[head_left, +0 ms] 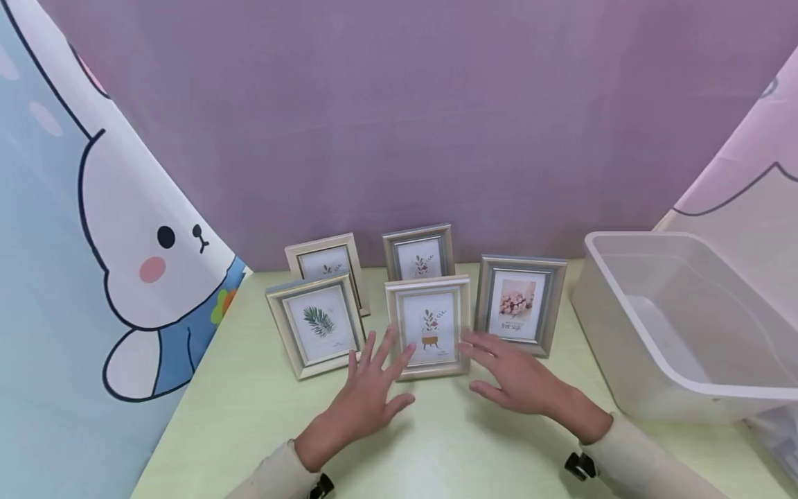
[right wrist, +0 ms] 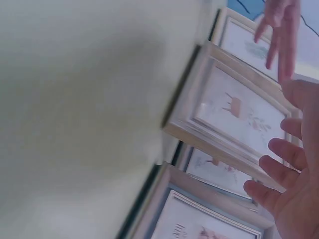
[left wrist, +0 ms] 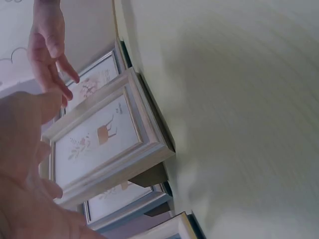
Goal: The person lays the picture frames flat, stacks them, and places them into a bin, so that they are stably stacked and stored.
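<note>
A cream photo frame (head_left: pixel 430 299) with a potted-plant print stands upright at the front middle of the table. My left hand (head_left: pixel 368 398) is spread in front of its lower left side, fingers straight and holding nothing. On the other side, my right hand (head_left: pixel 520 378) reaches toward the frame's right edge with fingers extended, also holding nothing. Whether any fingertips touch the frame I cannot tell. A leaf-print frame (head_left: pixel 319 322) stands left of it, close to my left fingertips. To the right is a silver-grey frame (head_left: pixel 515 305) with a pink flower print, partly behind my right hand.
Two more frames stand behind, a cream one (head_left: pixel 358 277) at left and a grey-brown one (head_left: pixel 416 233) in the middle, both partly hidden. A whitish plastic bin (head_left: pixel 623 346) sits at the right. Behind the pale table (head_left: pixel 430 443) hangs a purple backdrop (head_left: pixel 399 125).
</note>
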A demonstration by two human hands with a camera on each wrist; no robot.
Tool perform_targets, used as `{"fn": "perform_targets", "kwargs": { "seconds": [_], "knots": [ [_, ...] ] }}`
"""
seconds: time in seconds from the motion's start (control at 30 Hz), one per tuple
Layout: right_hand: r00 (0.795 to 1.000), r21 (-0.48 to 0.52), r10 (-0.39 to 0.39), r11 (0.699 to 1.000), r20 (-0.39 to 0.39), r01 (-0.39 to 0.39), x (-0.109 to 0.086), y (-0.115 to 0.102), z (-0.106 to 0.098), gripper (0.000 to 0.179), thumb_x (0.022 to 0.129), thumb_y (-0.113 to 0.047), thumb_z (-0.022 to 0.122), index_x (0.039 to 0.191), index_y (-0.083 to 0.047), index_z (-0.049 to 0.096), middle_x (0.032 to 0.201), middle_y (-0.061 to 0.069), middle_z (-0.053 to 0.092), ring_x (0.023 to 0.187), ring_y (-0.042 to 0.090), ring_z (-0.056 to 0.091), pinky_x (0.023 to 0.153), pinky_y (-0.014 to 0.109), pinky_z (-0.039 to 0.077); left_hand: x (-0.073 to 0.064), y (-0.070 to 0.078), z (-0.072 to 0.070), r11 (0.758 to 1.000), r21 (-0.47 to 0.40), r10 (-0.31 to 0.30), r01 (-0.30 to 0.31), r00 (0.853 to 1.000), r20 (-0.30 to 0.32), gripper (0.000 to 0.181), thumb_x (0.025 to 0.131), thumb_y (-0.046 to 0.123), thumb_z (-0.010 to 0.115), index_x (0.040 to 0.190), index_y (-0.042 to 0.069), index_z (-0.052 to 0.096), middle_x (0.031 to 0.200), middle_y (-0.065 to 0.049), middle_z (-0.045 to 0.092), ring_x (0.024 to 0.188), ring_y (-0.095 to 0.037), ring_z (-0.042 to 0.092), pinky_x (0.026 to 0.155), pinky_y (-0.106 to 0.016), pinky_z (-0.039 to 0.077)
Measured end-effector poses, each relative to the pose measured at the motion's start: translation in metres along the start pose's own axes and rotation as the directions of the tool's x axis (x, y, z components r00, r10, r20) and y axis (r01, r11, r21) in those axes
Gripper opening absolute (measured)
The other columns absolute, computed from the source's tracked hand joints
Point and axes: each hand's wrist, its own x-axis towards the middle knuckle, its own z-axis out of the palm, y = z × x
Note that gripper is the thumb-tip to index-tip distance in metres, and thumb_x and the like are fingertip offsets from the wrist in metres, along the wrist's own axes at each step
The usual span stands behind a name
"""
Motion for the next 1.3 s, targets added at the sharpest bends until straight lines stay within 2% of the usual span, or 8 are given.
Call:
{"fn": "perform_targets", "kwargs": {
  "seconds": [0.1, 0.23, 0.4, 0.5, 0.67, 0.83, 1.07, 1.3],
  "knots": [
    [0.999, 0.022, 0.011, 1.0, -0.041, -0.01, 0.008, 0.002, -0.005, 0.061, 0.09, -0.03, 0.076, 0.142, -0.006, 0.057, 0.145, 0.017, 0.057, 0.131, 0.034, 0.057, 0.106, 0.051, 0.052, 0.001, -0.003, 0.002, 1.0, -0.022, -0.006, 0.003, 0.995, -0.101, 0.075, 0.096, 0.045, 0.068, 0.16, 0.028, 0.033, 0.172, -0.016, 0.01, 0.152, -0.054, 0.016, 0.106, -0.081, 0.032],
    [0.994, 0.035, 0.023, 0.999, -0.105, -0.02, 0.022, 0.005, -0.012, 0.058, 0.088, -0.025, 0.077, 0.14, -0.005, 0.059, 0.143, 0.017, 0.059, 0.13, 0.034, 0.058, 0.105, 0.051, 0.052, 0.004, -0.008, 0.004, 0.997, -0.074, -0.021, 0.003, 0.971, -0.238, 0.074, 0.092, 0.033, 0.076, 0.157, 0.021, 0.041, 0.168, -0.023, 0.02, 0.148, -0.055, 0.029, 0.105, -0.071, 0.043],
    [0.98, 0.049, 0.02, 0.999, -0.2, -0.01, 0.044, 0.007, -0.017, 0.049, 0.089, -0.02, 0.076, 0.134, -0.005, 0.064, 0.137, 0.017, 0.063, 0.126, 0.034, 0.06, 0.103, 0.052, 0.052, 0.012, -0.013, 0.005, 0.968, -0.243, -0.136, 0.063, 0.946, -0.296, 0.082, 0.09, 0.024, 0.078, 0.16, 0.017, 0.035, 0.166, -0.024, 0.024, 0.144, -0.049, 0.038, 0.105, -0.061, 0.049],
    [0.97, 0.081, 0.022, 0.997, -0.243, -0.003, 0.058, 0.008, -0.019, 0.044, 0.088, -0.017, 0.076, 0.13, -0.006, 0.067, 0.133, 0.017, 0.065, 0.124, 0.034, 0.06, 0.103, 0.052, 0.052, 0.018, -0.013, 0.006, 0.902, -0.415, -0.252, 0.121, 0.927, -0.278, 0.082, 0.09, 0.019, 0.077, 0.16, 0.016, 0.033, 0.164, -0.022, 0.029, 0.141, -0.046, 0.044, 0.1, -0.06, 0.053],
    [0.952, 0.103, 0.035, 0.995, -0.305, -0.003, 0.083, 0.006, -0.023, 0.036, 0.088, -0.013, 0.077, 0.123, -0.006, 0.071, 0.128, 0.015, 0.068, 0.122, 0.033, 0.061, 0.102, 0.05, 0.053, 0.029, -0.01, 0.01, 0.735, -0.663, -0.384, 0.142, 0.893, -0.234, 0.071, 0.09, 0.011, 0.075, 0.153, 0.014, 0.043, 0.154, -0.022, 0.041, 0.131, -0.046, 0.054, 0.093, -0.058, 0.057],
    [0.955, 0.098, 0.047, 0.995, -0.292, -0.019, 0.107, 0.005, -0.026, 0.029, 0.092, -0.015, 0.074, 0.119, -0.007, 0.072, 0.128, 0.013, 0.068, 0.122, 0.03, 0.061, 0.105, 0.046, 0.052, 0.037, -0.008, 0.017, 0.615, -0.771, -0.469, 0.164, 0.862, -0.191, 0.063, 0.091, 0.008, 0.072, 0.149, 0.013, 0.046, 0.152, -0.02, 0.045, 0.128, -0.046, 0.058, 0.096, -0.053, 0.058],
    [0.965, 0.098, 0.052, 0.995, -0.258, -0.028, 0.132, 0.01, -0.02, 0.027, 0.095, -0.017, 0.071, 0.12, -0.008, 0.072, 0.126, 0.012, 0.069, 0.12, 0.029, 0.062, 0.105, 0.045, 0.052, 0.042, -0.007, 0.026, 0.553, -0.812, -0.521, 0.184, 0.837, -0.166, 0.054, 0.091, 0.003, 0.07, 0.142, 0.007, 0.051, 0.146, -0.02, 0.054, 0.123, -0.044, 0.063, 0.095, -0.046, 0.059],
    [0.982, 0.023, 0.069, 0.998, -0.174, -0.066, 0.146, 0.009, -0.019, 0.026, 0.095, -0.021, 0.072, 0.12, -0.013, 0.073, 0.126, 0.009, 0.07, 0.121, 0.028, 0.063, 0.108, 0.045, 0.05, 0.046, -0.004, 0.034, 0.504, -0.838, -0.586, 0.211, 0.796, -0.151, 0.044, 0.09, 0.001, 0.07, 0.131, 0.008, 0.055, 0.137, -0.018, 0.062, 0.117, -0.041, 0.067, 0.092, -0.043, 0.061]
  ]
}}
